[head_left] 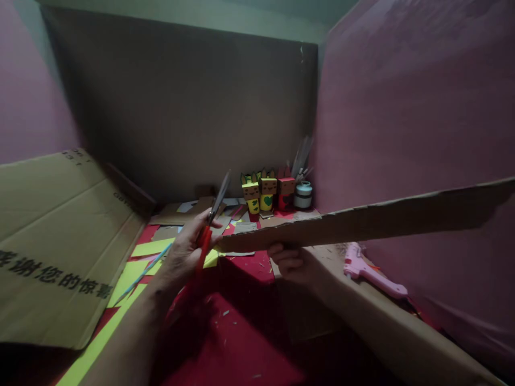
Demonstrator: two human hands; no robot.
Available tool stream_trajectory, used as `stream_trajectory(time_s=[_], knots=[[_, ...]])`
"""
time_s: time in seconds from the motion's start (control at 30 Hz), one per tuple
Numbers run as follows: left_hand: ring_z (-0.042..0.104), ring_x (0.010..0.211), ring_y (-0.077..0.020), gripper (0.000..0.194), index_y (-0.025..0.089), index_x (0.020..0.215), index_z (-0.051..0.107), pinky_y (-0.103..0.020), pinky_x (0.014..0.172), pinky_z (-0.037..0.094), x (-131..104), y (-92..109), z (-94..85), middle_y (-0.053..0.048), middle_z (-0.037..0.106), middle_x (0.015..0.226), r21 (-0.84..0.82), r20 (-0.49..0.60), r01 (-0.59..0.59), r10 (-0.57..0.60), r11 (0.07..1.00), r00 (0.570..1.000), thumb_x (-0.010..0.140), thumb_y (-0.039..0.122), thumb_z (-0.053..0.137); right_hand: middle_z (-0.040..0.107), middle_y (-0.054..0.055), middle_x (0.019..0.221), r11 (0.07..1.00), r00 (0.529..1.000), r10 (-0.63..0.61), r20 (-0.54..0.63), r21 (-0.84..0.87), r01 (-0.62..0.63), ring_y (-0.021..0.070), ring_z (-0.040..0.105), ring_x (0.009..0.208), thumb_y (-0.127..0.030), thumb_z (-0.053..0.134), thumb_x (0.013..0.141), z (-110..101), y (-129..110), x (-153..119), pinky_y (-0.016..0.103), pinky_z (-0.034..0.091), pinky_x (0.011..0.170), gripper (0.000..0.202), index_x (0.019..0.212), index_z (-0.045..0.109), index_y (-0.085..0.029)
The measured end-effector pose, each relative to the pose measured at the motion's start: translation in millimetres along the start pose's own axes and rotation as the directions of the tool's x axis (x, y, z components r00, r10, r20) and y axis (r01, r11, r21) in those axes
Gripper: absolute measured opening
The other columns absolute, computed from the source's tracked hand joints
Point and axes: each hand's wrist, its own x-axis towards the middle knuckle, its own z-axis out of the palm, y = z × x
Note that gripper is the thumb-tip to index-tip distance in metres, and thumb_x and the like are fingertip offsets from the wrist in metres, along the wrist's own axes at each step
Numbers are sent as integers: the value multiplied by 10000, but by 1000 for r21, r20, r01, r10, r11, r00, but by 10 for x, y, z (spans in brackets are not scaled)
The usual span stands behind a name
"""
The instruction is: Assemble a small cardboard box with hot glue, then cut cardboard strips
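Observation:
My left hand (187, 244) is closed around scissors with red handles (205, 244), their blades pointing up and away from me. Its thumb side is at the left end of a long cardboard strip (333, 225); I cannot tell whether it also pinches that end. Fingers curled, my right hand (293, 262) grips the strip from below, left of its middle. The strip slants up to the right, above the table, with a rough-cut upper edge. Part of the right thumb is hidden behind the strip.
A large printed cardboard piece (56, 252) leans at the left, beside yellow paper (129, 276) and a blue pencil-like stick (145, 272). At the back stand several animal-faced paper figures (267, 193) and a jar (303, 195). A pink glue gun (372, 273) lies right. Scraps dot the red tabletop (241, 343).

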Motion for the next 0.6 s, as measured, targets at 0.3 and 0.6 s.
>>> stream_trajectory(time_s=[0.3,0.6], knots=[[648,704,-204,555,184,1248,453,-257,508,467,51,-149,-7,-14,589,803,-213,-263,232,-285,949,922,763,384,633,426,-73,536,987,991,-122,-59,-109,115,31,291,374,-86,551,825,-41,-160,63,88,275,321,179,664,548,-162],[646,552,-178,558,145,1100,506,-250,435,486,-43,4,267,-46,664,684,-571,182,441,-416,693,891,661,370,767,663,27,558,955,964,-185,-189,-265,131,157,591,450,-224,705,727,-133,-276,93,271,499,438,133,795,638,-132]])
